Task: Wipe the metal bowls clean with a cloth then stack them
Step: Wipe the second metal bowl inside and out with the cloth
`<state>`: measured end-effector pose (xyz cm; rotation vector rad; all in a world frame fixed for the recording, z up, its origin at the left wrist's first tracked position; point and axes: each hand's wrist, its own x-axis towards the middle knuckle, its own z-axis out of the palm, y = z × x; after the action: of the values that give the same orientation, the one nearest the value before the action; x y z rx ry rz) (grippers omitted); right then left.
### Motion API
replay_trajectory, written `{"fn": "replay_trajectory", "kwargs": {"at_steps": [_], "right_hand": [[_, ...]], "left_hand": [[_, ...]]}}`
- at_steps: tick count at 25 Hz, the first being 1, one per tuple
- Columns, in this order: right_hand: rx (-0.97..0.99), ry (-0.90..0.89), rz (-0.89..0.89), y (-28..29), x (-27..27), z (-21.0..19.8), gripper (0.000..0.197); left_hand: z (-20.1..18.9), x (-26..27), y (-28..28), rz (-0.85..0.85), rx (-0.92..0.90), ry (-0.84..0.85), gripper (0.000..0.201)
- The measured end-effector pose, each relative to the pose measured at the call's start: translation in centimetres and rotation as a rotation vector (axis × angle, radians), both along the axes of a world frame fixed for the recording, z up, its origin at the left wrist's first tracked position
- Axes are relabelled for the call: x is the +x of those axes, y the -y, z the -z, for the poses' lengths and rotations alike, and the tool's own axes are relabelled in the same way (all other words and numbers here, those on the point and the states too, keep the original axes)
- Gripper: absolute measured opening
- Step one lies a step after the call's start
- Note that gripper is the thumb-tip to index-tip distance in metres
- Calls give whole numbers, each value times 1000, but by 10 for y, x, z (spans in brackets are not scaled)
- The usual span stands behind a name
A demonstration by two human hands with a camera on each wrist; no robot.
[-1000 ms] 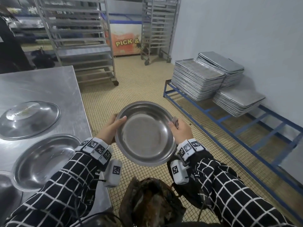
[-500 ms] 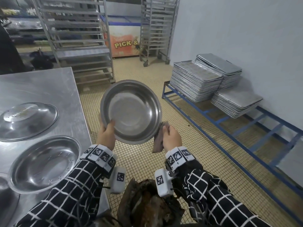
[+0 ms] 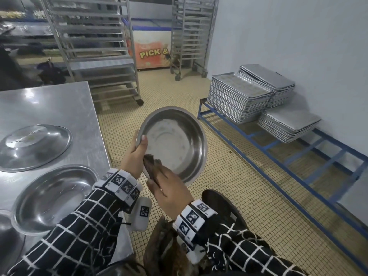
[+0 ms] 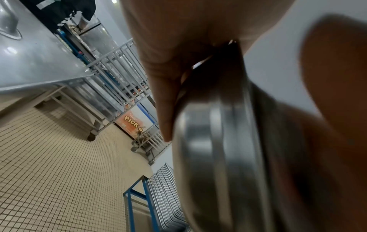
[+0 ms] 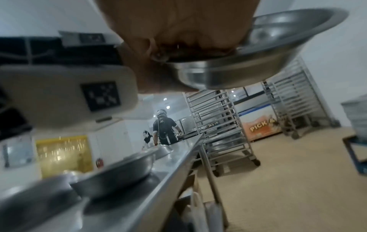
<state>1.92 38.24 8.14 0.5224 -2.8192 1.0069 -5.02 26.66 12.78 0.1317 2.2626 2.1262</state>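
A round metal bowl [image 3: 177, 144] is held tilted over the tiled floor, its inside facing me. My left hand [image 3: 137, 154] grips its left rim, thumb inside the bowl. My right hand [image 3: 169, 188] holds a dark brown cloth [image 3: 152, 165] against the bowl's lower left rim. The left wrist view shows the bowl [image 4: 228, 157] edge-on beside my fingers [image 4: 164, 94]. In the right wrist view the bowl [image 5: 258, 51] sits above my palm with the cloth [image 5: 188, 53] pressed at its rim. Two more bowls stand on the steel table [image 3: 55, 104]: one upright [image 3: 53, 198], one upside down [image 3: 33, 146].
Baking trays [image 3: 241, 98] are stacked on a blue frame [image 3: 298, 154] along the right wall. Wheeled tray racks [image 3: 95, 46] stand behind the table. Another person [image 5: 163, 127] works at the table's far end. My shoe [image 3: 223, 206] is on the floor below the bowl.
The bowl has moved down and right and turned. My right hand has shifted from the bowl's right side to its lower left rim, bringing the cloth onto the bowl.
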Motion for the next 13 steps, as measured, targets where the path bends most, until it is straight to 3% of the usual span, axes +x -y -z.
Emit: {"fn": "replay_trajectory", "kwargs": {"at_steps": [4, 7, 8, 10, 13], "right_hand": [[485, -46, -22, -49, -7, 21, 62], [659, 41, 109, -70, -19, 21, 95], [651, 95, 143, -68, -21, 18, 94], [497, 195, 131, -54, -20, 13, 70], [16, 172, 94, -30, -4, 17, 59]], "left_hand": [[2, -14, 19, 32, 7, -33, 26], [16, -18, 21, 85, -112, -37, 37], [20, -19, 20, 75, -156, -23, 43], [25, -23, 17, 38, -202, 13, 51], [16, -23, 14, 17, -125, 0, 45]]}}
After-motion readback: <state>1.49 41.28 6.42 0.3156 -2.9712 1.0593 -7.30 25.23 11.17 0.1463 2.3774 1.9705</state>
